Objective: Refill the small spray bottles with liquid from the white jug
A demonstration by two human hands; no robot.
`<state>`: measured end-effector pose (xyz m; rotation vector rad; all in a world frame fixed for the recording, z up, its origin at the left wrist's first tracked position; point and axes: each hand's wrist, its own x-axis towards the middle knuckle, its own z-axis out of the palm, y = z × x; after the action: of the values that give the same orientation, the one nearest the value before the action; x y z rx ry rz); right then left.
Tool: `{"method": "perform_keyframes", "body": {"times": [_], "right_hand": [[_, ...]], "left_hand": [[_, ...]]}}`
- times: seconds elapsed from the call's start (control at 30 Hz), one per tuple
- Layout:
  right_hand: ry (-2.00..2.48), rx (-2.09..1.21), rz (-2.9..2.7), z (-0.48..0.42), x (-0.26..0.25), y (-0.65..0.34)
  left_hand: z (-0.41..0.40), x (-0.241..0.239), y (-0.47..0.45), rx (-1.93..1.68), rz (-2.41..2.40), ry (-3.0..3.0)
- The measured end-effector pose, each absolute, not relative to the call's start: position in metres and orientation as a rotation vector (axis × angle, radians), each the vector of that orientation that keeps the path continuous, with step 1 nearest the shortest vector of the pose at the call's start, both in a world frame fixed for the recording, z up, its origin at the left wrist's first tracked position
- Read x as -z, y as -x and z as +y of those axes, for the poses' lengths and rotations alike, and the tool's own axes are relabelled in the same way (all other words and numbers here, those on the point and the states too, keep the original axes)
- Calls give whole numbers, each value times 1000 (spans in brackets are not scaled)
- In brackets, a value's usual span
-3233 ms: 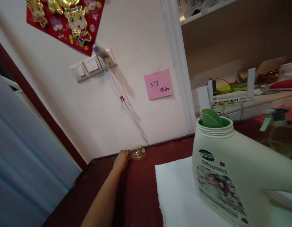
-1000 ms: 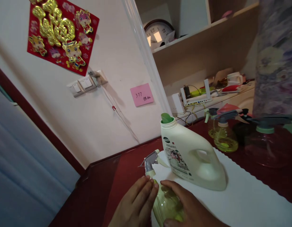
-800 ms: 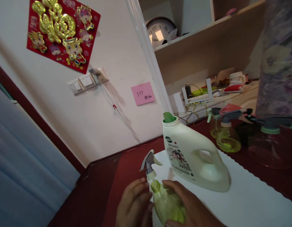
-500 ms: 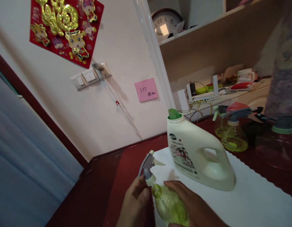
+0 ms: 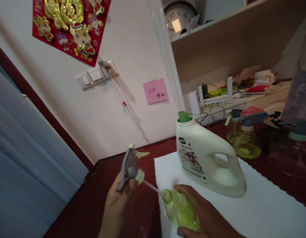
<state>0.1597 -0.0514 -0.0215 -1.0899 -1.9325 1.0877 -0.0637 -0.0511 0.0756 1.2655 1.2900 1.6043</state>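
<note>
1. Bottle (image 5: 182, 211): spray head (image 5: 131, 162) off the neck; tube (image 5: 153, 187) spanning the gap, not clear of the mouth. We judge the parting incomplete.
2. Same bottle: yellow-green, see-through, rounded, tilted; over the white sheet (image 5: 257, 198), just inside its left edge. Resting or lifted, we cannot tell.
3. Right hand (image 5: 202, 211): curled round the bottle. Left hand (image 5: 118, 198): closed about the grey spray head.
4. Jug (image 5: 204, 155): pale green, upright, near the sheet's far edge.

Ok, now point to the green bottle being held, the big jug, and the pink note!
Green bottle (image 5: 181, 211), head view: the middle of its body.
Big jug (image 5: 204, 152), head view: its side, left of the handle.
Pink note (image 5: 155, 91), head view: its middle.
</note>
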Motion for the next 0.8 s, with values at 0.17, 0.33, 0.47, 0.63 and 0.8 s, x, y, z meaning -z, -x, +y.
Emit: {"method": "perform_keyframes", "body": {"times": [0.17, 0.33, 0.47, 0.63, 0.8], "right_hand": [[1110, -1069, -1913, -50, 32, -160], [1110, -1070, -1893, -53, 29, -160], [1131, -1064, -1887, -54, 28, -160], [1141, -1044, -1806, -57, 33, -161], [1142, -1081, -1671, -58, 30, -161]], "left_hand": [[-52, -91, 71, -1894, 1258, -1100], [-51, -95, 68, -1979, 1097, -971], [-45, -94, 73, -2008, 1098, -1018], [-42, -97, 100, -1810, 1499, -1588], [-24, -96, 126, -877, 1967, -2607]]}}
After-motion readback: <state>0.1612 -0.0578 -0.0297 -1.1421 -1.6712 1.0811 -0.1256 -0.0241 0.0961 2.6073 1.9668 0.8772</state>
